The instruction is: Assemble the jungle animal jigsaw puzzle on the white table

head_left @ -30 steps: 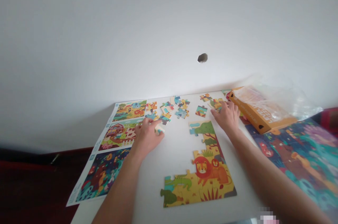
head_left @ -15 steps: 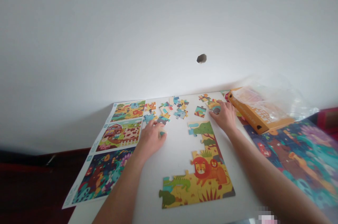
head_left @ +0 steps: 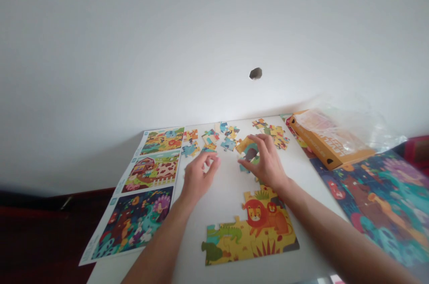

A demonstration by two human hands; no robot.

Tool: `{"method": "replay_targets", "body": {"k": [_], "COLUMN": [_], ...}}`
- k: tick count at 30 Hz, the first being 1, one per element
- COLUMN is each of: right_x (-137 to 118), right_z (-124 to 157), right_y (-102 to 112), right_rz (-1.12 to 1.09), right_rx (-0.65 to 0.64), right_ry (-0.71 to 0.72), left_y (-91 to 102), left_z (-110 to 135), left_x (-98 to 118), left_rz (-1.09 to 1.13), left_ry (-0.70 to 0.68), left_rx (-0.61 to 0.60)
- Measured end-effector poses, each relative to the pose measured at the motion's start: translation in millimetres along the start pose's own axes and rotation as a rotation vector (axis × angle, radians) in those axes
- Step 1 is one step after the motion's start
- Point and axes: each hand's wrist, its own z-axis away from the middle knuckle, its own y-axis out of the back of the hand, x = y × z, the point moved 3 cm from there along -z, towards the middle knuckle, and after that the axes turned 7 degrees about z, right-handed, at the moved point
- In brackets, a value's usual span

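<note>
My right hand (head_left: 271,163) pinches a jigsaw puzzle piece (head_left: 248,148) with yellow, teal and grey on it, held above the upper end of the part-joined puzzle (head_left: 264,226). That puzzle shows a red-maned lion, a cub and a green crocodile; my right hand covers some of its upper part. To the left, my left hand (head_left: 199,176) hovers near the loose pieces, fingers curved and thumb apart, with nothing visible between them. Loose puzzle pieces (head_left: 229,143) lie just beyond both hands, and another group (head_left: 278,135) is at the back right.
A sheet with three printed pictures (head_left: 152,170) lies along the table's left side. On the right stand an orange box (head_left: 321,145) and clear plastic wrap (head_left: 365,125), beside a dark, colourful assembled puzzle (head_left: 382,203). A white wall with a hole (head_left: 255,73) rises behind the table.
My right hand has lifted a piece from the back right group and carried it left towards the joined puzzle. My left hand has shifted slightly right, and the pale piece at its fingers no longer shows.
</note>
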Motion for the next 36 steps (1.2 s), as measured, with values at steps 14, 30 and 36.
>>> {"method": "replay_targets", "body": {"k": [14, 30, 36], "right_x": [18.8, 115.1, 95.7], "right_z": [-1.3, -2.0, -8.0], "right_y": [-4.1, 10.3, 7.1], "right_rz": [-0.076, 0.534, 0.265], "right_rx": [-0.094, -0.264, -0.011], "right_ry": [-0.097, -0.656, -0.387], "left_y": [-22.4, -7.7, -9.2], "left_z": [5.6, -2.9, -3.7], "left_x": [-14.3, -25.1, -23.2], "left_rz": [0.241, -0.31, -0.409], "left_ry": [0.088, -0.024, 0.032], "left_rx": [-0.066, 0.058, 0.011]}}
